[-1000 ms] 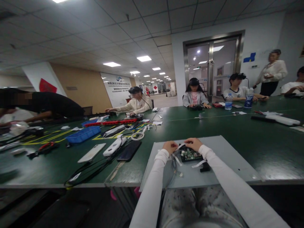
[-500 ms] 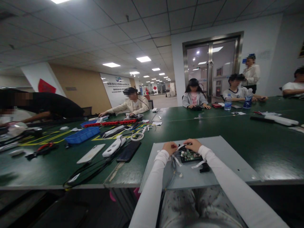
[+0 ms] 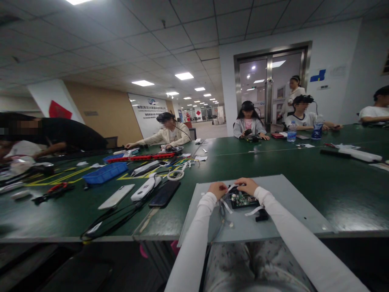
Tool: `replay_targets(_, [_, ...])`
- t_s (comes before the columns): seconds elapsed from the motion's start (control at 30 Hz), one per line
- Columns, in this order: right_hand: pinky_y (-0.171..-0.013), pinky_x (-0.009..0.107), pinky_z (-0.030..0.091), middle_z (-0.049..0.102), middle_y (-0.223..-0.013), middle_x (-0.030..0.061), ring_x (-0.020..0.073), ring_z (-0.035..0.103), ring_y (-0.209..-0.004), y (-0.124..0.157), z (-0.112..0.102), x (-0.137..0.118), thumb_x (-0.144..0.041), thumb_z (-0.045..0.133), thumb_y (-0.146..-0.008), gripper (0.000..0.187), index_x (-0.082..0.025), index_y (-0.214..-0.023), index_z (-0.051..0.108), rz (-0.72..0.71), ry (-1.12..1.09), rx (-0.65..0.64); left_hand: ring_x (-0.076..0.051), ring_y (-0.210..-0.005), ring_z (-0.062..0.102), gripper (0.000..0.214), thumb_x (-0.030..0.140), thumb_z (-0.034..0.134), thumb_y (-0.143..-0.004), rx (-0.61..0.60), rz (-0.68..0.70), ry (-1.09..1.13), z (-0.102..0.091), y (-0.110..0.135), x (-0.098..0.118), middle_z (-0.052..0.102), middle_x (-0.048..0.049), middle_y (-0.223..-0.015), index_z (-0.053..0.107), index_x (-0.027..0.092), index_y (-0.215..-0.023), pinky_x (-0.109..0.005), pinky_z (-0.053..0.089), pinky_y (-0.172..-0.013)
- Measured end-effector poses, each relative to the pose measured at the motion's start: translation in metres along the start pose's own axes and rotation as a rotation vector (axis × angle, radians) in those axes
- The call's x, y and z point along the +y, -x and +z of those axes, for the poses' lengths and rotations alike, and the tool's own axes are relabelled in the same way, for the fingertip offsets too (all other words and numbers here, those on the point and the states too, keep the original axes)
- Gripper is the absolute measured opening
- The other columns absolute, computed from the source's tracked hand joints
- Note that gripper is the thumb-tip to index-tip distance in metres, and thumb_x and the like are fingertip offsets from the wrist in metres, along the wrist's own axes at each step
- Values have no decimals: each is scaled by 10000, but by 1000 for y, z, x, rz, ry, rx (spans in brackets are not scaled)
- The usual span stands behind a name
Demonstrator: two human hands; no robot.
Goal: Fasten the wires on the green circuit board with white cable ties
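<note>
A small dark circuit board [image 3: 242, 199] lies on a grey metal panel [image 3: 288, 202] in front of me. My left hand [image 3: 217, 189] is curled at the board's far left corner, pinching a white flat ribbon cable [image 3: 230, 189]. At the board's far edge my right hand [image 3: 247, 185] is curled too, its fingers on the same ribbon. More white ribbon strips [image 3: 253, 210] and a small black part [image 3: 261, 216] lie just near the board. Thin wires [image 3: 223, 215] trail off the panel toward me.
On the green table [image 3: 319, 170] to my left lie two phones [image 3: 117, 196], a white device [image 3: 146, 187], a blue tray [image 3: 105, 172], cables and a tape ring [image 3: 176, 174]. Other people sit around the far side; one person stands by the glass doors [image 3: 269, 87]. Water bottles [image 3: 291, 130] stand far right.
My hands stay on the ribbon at the board, barely shifting. The standing person at the back has walked left from the right wall to the doors.
</note>
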State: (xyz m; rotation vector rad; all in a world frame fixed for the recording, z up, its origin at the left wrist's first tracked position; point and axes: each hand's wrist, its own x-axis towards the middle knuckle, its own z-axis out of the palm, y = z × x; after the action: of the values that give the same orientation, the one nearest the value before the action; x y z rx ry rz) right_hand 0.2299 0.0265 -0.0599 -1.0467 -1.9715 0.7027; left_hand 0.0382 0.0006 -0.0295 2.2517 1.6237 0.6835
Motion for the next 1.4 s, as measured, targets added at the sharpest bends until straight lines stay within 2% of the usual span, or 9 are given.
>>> replay_targets(0.43, [-818, 308, 395, 611, -968, 49, 177, 541, -885, 0, 2, 1, -253, 572, -636, 264, -185, -881, 640, -33, 92, -51, -95, -601, 527, 119, 159, 557, -624, 3, -23, 12, -3, 5, 10, 618, 2, -631, 640, 140, -708, -188, 419, -593])
replay_targets(0.73, [-827, 306, 373, 615, -962, 35, 178, 527, -905, -1, 5, 2, -321, 534, -681, 274, -205, -910, 630, -54, 183, -80, -102, -612, 530, 124, 162, 565, -616, -5, -12, -3, -1, 2, 5, 619, -3, -636, 644, 140, -709, -191, 416, -590])
replay_targets(1.03, [-867, 303, 340, 599, -1002, 36, 180, 506, -961, -4, 6, 7, -355, 498, -717, 273, -218, -910, 634, -134, 234, -109, -108, -616, 536, 144, 175, 557, -623, -9, 9, -22, 1, 2, 3, 628, -16, -658, 646, 130, -725, -198, 415, -595])
replay_targets(1.4, [-852, 298, 332, 582, -1004, 43, 182, 497, -942, -1, 7, 3, -380, 502, -717, 259, -246, -886, 645, -93, 302, -90, -115, -638, 549, 153, 177, 551, -618, -17, 16, -22, 3, 0, -2, 639, -19, -680, 649, 135, -728, -202, 419, -608])
